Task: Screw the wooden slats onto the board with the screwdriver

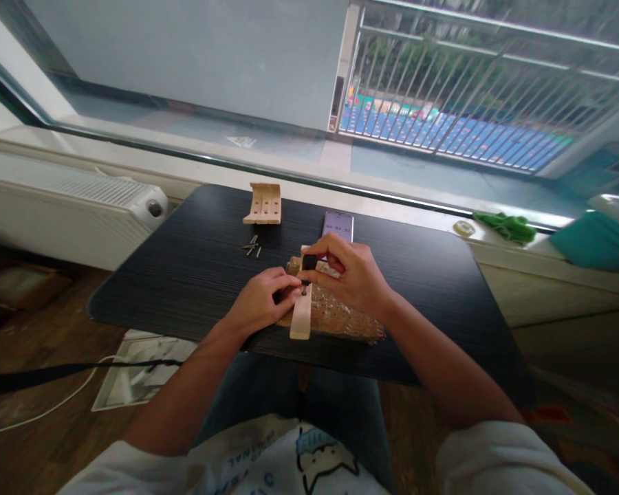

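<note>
My right hand point(348, 275) grips a screwdriver point(309, 262) by its short black handle, its shaft pointing down. Below it, a pale wooden strip point(300, 323) lies across a block wrapped in bubble wrap point(345, 313) near the table's front edge. A small dark screw or hole point(304, 292) shows in the strip under the shaft. My left hand point(263, 295) has thumb and index finger closed together beside the shaft, over the strip; what is between the fingertips is too small to make out.
On the black table point(423, 295), a slatted wooden piece with holes point(266, 204) stands at the back, with several loose screws point(252, 246) in front. A phone point(339, 225) lies behind my right hand. A radiator point(72, 199) is at the left; a green cloth point(505, 227) lies on the sill.
</note>
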`<action>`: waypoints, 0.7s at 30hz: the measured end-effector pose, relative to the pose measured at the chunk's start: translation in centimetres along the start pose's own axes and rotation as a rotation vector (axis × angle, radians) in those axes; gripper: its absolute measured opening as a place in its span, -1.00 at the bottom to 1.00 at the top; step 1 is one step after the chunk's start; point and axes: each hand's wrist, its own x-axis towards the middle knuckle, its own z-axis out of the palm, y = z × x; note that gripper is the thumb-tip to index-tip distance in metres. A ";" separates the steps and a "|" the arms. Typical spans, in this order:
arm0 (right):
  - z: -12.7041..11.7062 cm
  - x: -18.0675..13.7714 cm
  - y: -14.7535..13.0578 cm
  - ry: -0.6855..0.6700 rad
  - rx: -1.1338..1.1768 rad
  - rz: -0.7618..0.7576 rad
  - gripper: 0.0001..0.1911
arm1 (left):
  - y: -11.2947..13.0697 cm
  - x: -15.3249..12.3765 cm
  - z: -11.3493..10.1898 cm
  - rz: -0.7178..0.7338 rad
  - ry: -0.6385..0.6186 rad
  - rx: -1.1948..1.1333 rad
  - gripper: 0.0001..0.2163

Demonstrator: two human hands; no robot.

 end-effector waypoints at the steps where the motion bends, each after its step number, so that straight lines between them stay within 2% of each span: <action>1: 0.1 -0.1 0.0 0.016 0.002 -0.003 -0.82 | 0.0 0.0 0.0 0.001 -0.003 0.001 -0.85; 9: 0.7 -0.3 0.2 0.050 0.022 -0.012 -0.78 | -0.1 0.0 0.0 0.012 -0.007 -0.007 -0.84; 15: 1.2 -0.6 1.2 0.075 0.063 -0.181 -0.79 | 0.0 0.1 -0.2 0.023 -0.026 -0.003 -0.82; 21: 0.3 -0.6 1.6 -0.052 0.130 -0.239 -0.75 | 0.0 0.2 -0.1 0.046 -0.014 -0.026 -0.82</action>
